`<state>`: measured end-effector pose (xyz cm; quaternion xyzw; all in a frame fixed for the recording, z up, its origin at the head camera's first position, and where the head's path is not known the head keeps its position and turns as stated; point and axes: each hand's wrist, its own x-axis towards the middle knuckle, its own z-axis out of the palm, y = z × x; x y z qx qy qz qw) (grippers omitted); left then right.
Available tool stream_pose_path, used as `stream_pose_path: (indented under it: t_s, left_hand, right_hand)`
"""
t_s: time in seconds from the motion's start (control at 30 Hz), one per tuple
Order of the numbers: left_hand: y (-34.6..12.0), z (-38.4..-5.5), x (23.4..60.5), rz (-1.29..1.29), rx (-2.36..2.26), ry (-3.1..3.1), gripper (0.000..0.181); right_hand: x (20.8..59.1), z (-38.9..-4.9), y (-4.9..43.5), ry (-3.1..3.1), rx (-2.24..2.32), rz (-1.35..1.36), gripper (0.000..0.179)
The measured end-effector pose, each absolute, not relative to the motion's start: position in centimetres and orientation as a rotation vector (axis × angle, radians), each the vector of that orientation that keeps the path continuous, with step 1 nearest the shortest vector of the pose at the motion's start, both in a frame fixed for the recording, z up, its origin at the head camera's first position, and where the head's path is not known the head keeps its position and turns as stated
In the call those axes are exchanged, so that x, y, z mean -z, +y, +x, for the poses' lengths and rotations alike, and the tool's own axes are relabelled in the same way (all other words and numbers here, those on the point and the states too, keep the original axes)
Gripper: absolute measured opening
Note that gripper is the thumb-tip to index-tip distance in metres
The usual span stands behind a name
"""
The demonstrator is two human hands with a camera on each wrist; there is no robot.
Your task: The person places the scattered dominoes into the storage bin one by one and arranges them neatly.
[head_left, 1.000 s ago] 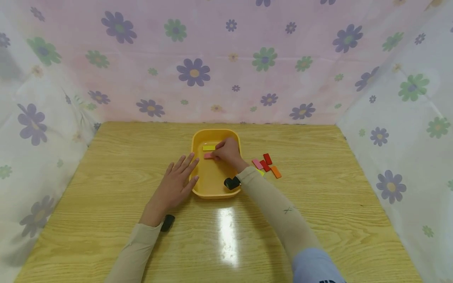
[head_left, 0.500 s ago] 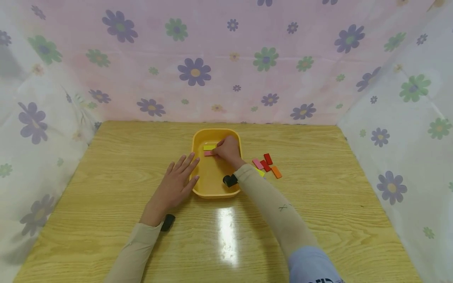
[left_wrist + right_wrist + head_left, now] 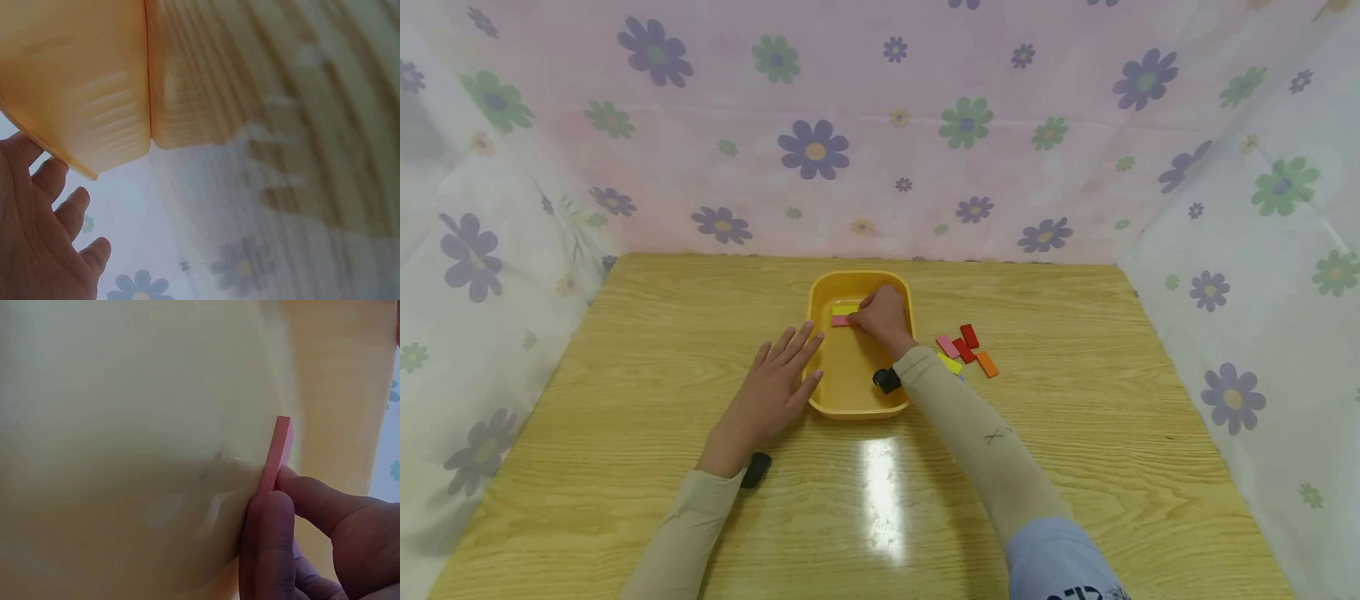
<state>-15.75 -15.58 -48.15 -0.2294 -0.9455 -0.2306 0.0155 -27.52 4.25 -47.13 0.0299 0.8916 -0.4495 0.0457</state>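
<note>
My right hand reaches inside the yellow tray and pinches a flat pink block between thumb and fingers. The block lies along the near side of a yellow block at the tray's far end. In the right wrist view the pink block shows its narrow edge, and the yellow one is mostly hidden behind it. My left hand rests with spread, straight fingers on the tray's left rim. The left wrist view shows those fingertips beside the tray's outer wall.
Right of the tray several loose flat blocks lie on the wooden table: a red block, a second red, a pink block, an orange block, a yellow block and a barely visible blue one. Flowered cloth surrounds the table.
My right hand has slid the pink block away from me, closing the gap to the yellow block. The left hand has stayed at the rim.
</note>
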Motion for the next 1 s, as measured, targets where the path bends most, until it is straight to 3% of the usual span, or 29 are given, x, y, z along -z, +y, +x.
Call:
stream_pose_path:
  t_s: [0.47, 0.63, 0.73, 0.9, 1.0]
  left_hand:
    - [-15.4, -15.6, 48.1, -0.713, 0.715, -2.949, 0.06]
    - [-15.4, -15.5, 48.0, -0.712, 0.707, -2.946, 0.059]
    - [-15.4, -15.5, 48.0, -0.711, 0.703, -2.934, 0.058]
    - [-15.4, -15.6, 48.0, -0.714, 0.707, -2.927, 0.058]
    - [-15.5, -15.7, 48.0, -0.71, 0.703, -2.935, 0.058]
  right_hand:
    - [47.1, -27.4, 4.8, 2.7, 1.423, 0.035, 0.018]
    - [46.5, -27.8, 5.0, 2.678, 1.333, 0.036, 0.031]
    - [45.7, -28.1, 5.3, 2.655, 1.293, 0.024, 0.04]
    - [43.0, -28.0, 6.4, 2.511, 1.434, 0.008, 0.025]
    - [41.4, -27.8, 7.3, 2.397, 1.541, 0.0, 0.035]
